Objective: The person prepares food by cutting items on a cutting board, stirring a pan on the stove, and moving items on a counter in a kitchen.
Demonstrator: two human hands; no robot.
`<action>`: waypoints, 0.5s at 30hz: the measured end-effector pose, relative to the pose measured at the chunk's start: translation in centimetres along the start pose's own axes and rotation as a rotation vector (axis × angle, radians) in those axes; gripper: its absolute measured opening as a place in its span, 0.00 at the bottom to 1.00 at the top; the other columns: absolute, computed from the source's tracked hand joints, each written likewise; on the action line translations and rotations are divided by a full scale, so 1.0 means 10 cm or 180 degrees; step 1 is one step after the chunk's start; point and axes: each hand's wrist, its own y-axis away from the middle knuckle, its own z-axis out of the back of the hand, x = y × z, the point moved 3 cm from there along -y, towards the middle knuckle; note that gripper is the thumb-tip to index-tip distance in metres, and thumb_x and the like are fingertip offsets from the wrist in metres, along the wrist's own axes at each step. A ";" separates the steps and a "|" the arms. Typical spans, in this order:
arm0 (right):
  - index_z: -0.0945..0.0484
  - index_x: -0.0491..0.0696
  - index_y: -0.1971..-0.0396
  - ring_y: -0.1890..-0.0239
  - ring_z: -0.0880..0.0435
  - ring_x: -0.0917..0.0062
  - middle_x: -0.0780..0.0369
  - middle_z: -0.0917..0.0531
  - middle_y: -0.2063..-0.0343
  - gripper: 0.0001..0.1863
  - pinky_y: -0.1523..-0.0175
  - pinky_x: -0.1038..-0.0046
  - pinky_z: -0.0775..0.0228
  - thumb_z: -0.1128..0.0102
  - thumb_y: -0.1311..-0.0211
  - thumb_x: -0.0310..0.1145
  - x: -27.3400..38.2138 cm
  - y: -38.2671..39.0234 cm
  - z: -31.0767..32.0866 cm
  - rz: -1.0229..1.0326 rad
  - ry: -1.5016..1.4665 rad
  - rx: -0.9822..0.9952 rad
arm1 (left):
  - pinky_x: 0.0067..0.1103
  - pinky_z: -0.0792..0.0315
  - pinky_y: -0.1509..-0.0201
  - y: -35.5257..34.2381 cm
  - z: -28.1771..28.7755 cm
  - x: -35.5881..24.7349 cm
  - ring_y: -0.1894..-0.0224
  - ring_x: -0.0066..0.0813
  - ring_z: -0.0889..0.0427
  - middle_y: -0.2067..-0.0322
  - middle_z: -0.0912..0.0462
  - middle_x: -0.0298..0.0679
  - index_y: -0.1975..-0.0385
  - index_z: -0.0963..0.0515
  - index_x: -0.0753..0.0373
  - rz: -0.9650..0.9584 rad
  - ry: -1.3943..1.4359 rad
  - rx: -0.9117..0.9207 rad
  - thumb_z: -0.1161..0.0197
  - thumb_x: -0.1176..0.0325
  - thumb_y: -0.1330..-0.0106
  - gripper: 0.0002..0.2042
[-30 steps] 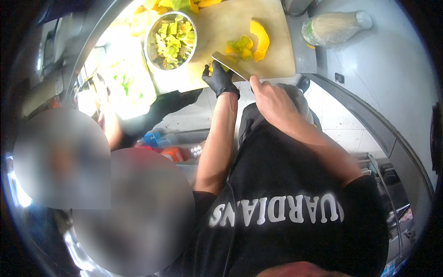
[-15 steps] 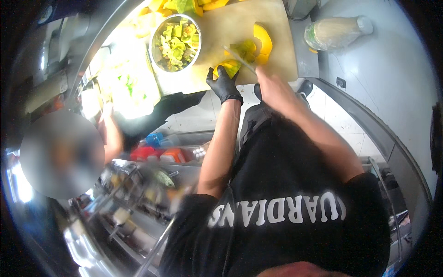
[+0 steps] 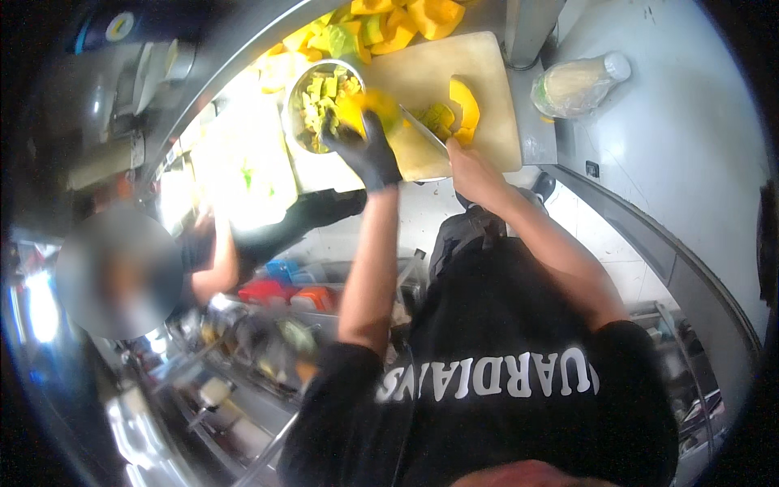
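My left hand (image 3: 365, 154), in a black glove, grips a yellow-orange pumpkin piece (image 3: 375, 112) beside the right rim of a round metal bowl (image 3: 286, 109). Motion blurs this piece. Green and yellow pumpkin scraps (image 3: 323, 96) fill the bowl. Bare, my right hand (image 3: 472, 166) is closed round the handle of a knife (image 3: 425, 127), its blade angled up and left over the cutting board (image 3: 497, 89). Dark green peelings (image 3: 439, 119) lie by the blade. Just right of them rests a curved pumpkin slice (image 3: 464, 104).
Large pumpkin chunks (image 3: 398, 28) are heaped behind the board. At left, a co-worker's arm (image 3: 221, 260) reaches to a brightly lit board (image 3: 272, 174) with green bits. A wrapped bundle (image 3: 580, 85) lies on the right-hand steel surface. Red containers (image 3: 264, 290) sit below left.
My left hand has moved left with the pumpkin piece, from beside the knife to the bowl's edge. The knife stays in my right hand over the board. The view has shifted slightly.
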 end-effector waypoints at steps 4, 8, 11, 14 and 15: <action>0.33 0.40 0.58 0.62 0.17 0.44 0.43 0.17 0.69 0.09 0.56 0.47 0.28 0.51 0.39 0.21 0.33 0.05 0.01 -0.0051 -0.0025 0.0110 | 0.32 0.28 0.41 -1.25 -0.32 0.27 0.44 0.39 0.26 0.44 0.27 0.54 0.39 0.38 0.67 0.1121 0.0426 -0.0122 0.27 0.65 0.38 0.32; 0.34 0.39 0.56 0.61 0.17 0.44 0.43 0.17 0.70 0.11 0.56 0.46 0.27 0.50 0.39 0.21 0.22 0.01 -0.02 0.0029 -0.0076 -0.0050 | 0.34 0.25 0.46 -1.46 -0.68 0.36 0.51 0.45 0.21 0.49 0.21 0.53 0.45 0.28 0.66 0.0979 -0.0349 0.0007 0.25 0.59 0.40 0.28; 0.34 0.40 0.55 0.60 0.17 0.44 0.43 0.17 0.67 0.12 0.55 0.46 0.27 0.50 0.39 0.21 0.14 0.05 0.08 -0.0191 -0.0032 0.0064 | 0.35 0.26 0.41 -0.75 -1.15 0.14 0.48 0.47 0.20 0.45 0.20 0.52 0.40 0.31 0.65 -0.0596 -0.2077 0.1304 0.26 0.53 0.39 0.33; 0.33 0.41 0.54 0.57 0.17 0.45 0.41 0.17 0.63 0.12 0.53 0.47 0.27 0.51 0.38 0.22 0.26 0.06 0.12 -0.0461 0.0003 0.0309 | 0.32 0.27 0.38 -0.08 -1.38 0.11 0.40 0.44 0.22 0.40 0.22 0.51 0.37 0.31 0.65 0.0231 -0.2867 0.2625 0.30 0.51 0.37 0.34; 0.33 0.41 0.54 0.57 0.17 0.45 0.41 0.17 0.63 0.12 0.53 0.47 0.27 0.51 0.38 0.22 0.27 0.06 0.11 -0.0438 0.0016 0.0327 | 0.32 0.27 0.38 -0.09 -1.36 0.19 0.40 0.44 0.22 0.40 0.22 0.51 0.37 0.31 0.65 0.0245 -0.2870 0.2595 0.30 0.51 0.37 0.34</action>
